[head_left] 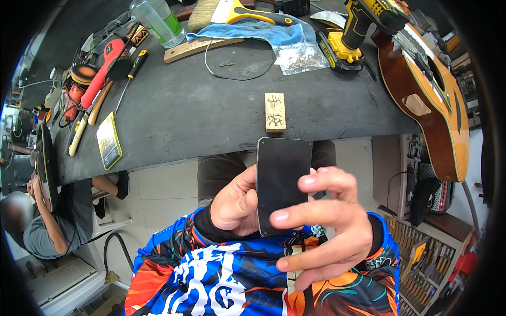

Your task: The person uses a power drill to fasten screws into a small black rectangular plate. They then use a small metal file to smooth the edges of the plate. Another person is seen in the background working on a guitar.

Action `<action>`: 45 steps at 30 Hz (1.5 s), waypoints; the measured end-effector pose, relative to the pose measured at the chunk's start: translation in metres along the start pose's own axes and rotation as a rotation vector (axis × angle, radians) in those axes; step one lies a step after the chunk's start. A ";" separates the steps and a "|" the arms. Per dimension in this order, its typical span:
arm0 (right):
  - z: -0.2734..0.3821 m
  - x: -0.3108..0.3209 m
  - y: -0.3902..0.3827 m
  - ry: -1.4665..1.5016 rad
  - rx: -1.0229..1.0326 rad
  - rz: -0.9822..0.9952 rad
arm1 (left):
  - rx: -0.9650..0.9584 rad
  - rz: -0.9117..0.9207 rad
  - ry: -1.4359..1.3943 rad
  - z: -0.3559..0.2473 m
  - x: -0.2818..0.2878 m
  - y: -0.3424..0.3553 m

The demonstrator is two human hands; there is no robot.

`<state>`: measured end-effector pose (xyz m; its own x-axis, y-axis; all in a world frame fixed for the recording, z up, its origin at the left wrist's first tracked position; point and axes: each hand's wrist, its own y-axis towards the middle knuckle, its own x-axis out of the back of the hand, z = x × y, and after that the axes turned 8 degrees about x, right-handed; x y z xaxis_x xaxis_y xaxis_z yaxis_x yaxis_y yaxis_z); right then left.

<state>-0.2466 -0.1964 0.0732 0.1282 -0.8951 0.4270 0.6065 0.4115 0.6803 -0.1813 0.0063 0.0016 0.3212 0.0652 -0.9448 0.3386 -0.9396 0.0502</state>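
My left hand point(235, 204) grips a thin black rectangular plate point(283, 168) along its left edge, with the thumb at the side and the other fingers mostly hidden behind it. The plate has rounded corners and small holes near them, and it is held upright just off the bench's front edge. In front of the plate's lower right part is my right hand point(337, 226), its fingers spread and holding nothing. Two of its fingertips overlap the plate; whether they touch it I cannot tell. Beyond the plate lies a small wooden block point(275, 112) with dark handwritten marks.
On the dark bench point(211, 116) lie a screwdriver point(138, 66), a yellow-edged pad point(109, 142), a red power tool point(105, 71), a blue cloth point(253, 31) and a yellow drill point(353, 37). A guitar body point(448, 100) stands at right. Another person point(58, 221) works at far left.
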 end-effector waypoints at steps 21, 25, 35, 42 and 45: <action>-0.020 0.004 0.031 -0.483 -0.230 -0.181 | 0.067 -0.065 0.265 -0.007 -0.006 -0.008; -0.022 0.004 0.029 -0.462 -0.216 -0.192 | 0.040 -0.084 0.381 -0.010 -0.011 -0.009; -0.023 -0.002 0.019 -0.422 -0.235 -0.307 | -0.077 -0.142 0.701 -0.008 -0.016 -0.004; -0.024 -0.001 0.014 -0.427 -0.226 -0.303 | -0.058 -0.131 0.694 -0.010 -0.019 -0.002; -0.023 0.001 0.013 -0.431 -0.222 -0.295 | -0.042 -0.132 0.752 -0.013 -0.018 -0.003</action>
<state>-0.2206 -0.1956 0.0686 -0.3749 -0.7966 0.4743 0.7249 0.0670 0.6856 -0.1767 0.0119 0.0224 0.7863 0.4011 -0.4700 0.4443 -0.8956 -0.0210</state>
